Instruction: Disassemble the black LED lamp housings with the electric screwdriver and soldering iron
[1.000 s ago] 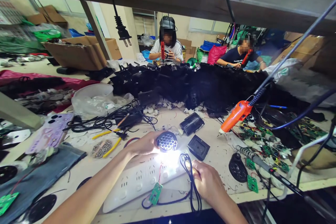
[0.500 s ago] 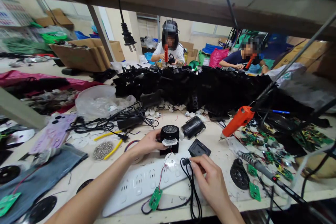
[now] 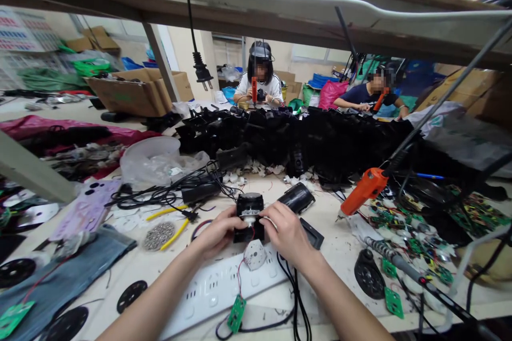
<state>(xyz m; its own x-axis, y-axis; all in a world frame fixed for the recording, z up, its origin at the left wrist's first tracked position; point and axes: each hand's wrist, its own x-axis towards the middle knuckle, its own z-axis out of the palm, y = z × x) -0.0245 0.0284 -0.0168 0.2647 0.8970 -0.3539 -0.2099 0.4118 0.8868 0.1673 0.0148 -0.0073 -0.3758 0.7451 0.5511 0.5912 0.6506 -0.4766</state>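
Note:
In the middle of the bench is a small black housing (image 3: pixel 248 203) with a round top part and a white fitting in its front. My left hand (image 3: pixel 220 229) is closed around its left side, thumb by the white fitting. My right hand (image 3: pixel 286 226) is closed at its right side, fingertips against the part near the white fitting. Thin red wires run down past a round white piece (image 3: pixel 255 256) to a green circuit board (image 3: pixel 237 313). Beneath lies a white power strip (image 3: pixel 216 290), and a looped black cable (image 3: pixel 296 303) hangs below my right hand.
An orange electric screwdriver (image 3: pixel 364 192) hangs to the right, above a soldering iron (image 3: pixel 400 264) and piled circuit boards (image 3: pixel 424 229). Black cylindrical housings, yellow-handled pliers (image 3: pixel 174 234) and a heap of screws (image 3: pixel 159 236) lie around. Two people work beyond a black heap (image 3: pixel 312 138).
My right hand has left the black cable plug and moved up and left to the housing. The housing has tilted and my left hand has shifted its hold. The view has tipped slightly.

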